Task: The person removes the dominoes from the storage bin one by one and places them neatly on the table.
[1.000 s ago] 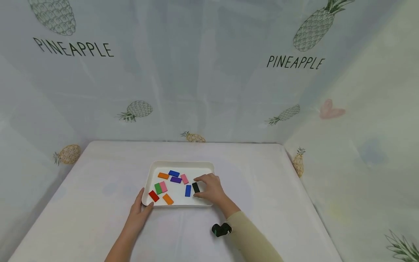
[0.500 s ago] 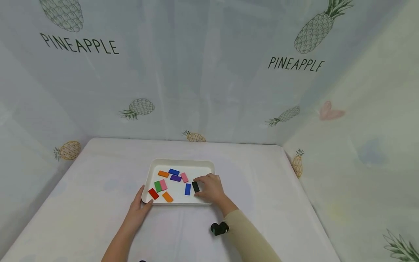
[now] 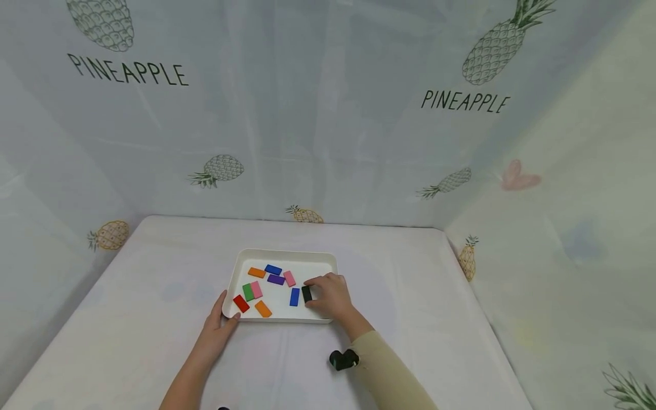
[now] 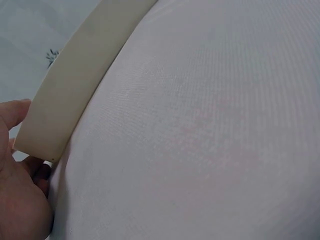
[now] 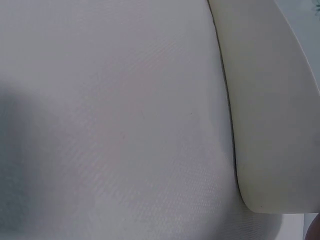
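On the table a white tray (image 3: 287,320) holds several small coloured blocks. In the head view my right hand (image 3: 332,296) pinches a black block (image 3: 307,294) by its two ends, thumb at the near end. Just left of it lies a blue block (image 3: 294,296), a narrow gap between them. My left hand (image 3: 217,324) holds the tray's near left corner, thumb at the front rim and fingers along the left side. The left wrist view shows that hand (image 4: 20,185) at the end of the tray wall (image 4: 75,85). Only a sliver of the right hand shows in the right wrist view.
Further left in the tray are a red block (image 3: 241,303), two orange ones, a green block (image 3: 248,292) touching a pink one, and a purple block (image 3: 276,279) near another blue and pink. A white cloth (image 3: 410,285) covers the table; printed curtains surround it.
The black block has turned slightly in my right fingers, now standing straighter beside the blue block. The left hand stays at the tray's corner. The head view has shifted a little.
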Action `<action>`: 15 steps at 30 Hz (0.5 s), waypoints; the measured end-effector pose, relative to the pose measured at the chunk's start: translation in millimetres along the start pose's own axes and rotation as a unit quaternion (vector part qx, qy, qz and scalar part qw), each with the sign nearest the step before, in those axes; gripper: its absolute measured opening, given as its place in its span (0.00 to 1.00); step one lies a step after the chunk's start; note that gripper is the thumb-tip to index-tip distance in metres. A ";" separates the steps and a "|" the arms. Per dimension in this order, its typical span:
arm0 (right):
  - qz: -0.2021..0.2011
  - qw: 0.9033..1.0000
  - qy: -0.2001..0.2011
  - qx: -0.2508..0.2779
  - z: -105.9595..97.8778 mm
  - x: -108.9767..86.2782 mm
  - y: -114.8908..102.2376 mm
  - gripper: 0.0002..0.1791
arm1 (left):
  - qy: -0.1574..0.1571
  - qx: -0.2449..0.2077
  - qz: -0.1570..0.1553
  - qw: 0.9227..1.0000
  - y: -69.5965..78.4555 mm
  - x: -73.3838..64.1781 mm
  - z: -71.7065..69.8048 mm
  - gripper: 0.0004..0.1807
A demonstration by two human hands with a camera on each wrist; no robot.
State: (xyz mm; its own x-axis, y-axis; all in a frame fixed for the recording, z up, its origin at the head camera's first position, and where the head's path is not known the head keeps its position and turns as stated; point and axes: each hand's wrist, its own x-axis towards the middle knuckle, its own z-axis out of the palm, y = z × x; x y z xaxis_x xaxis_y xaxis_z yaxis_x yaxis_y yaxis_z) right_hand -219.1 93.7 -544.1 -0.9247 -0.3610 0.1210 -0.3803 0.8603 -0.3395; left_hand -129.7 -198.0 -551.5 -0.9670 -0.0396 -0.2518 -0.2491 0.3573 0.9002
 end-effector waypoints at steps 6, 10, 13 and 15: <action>-0.002 1.000 0.008 0.023 -2.2 -0.2 -0.6 0.26 | -0.001 -0.003 -0.002 1.000 -0.2 1.2 -1.1 0.45; -0.007 0.998 0.014 0.059 -5.4 0.0 -0.7 0.25 | 0.001 -0.003 0.003 1.000 0.1 1.8 -1.5 0.44; -0.001 0.994 0.009 0.111 -10.1 -0.9 -1.1 0.24 | -0.001 -0.008 0.009 1.000 1.1 0.9 -1.4 0.44; 0.010 0.987 0.003 0.161 -15.1 -2.3 -1.5 0.24 | -0.002 -0.010 0.011 1.000 1.1 0.4 -1.5 0.44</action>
State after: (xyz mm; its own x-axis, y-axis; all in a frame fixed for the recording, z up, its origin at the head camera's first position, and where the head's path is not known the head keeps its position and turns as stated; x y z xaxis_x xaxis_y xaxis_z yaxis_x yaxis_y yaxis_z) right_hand -216.7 98.7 -529.8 -0.9325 -0.3419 0.1162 -0.3369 0.7079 -0.6207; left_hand -130.5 -199.1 -550.1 -0.9722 -0.0287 -0.2323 -0.2281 0.3397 0.9125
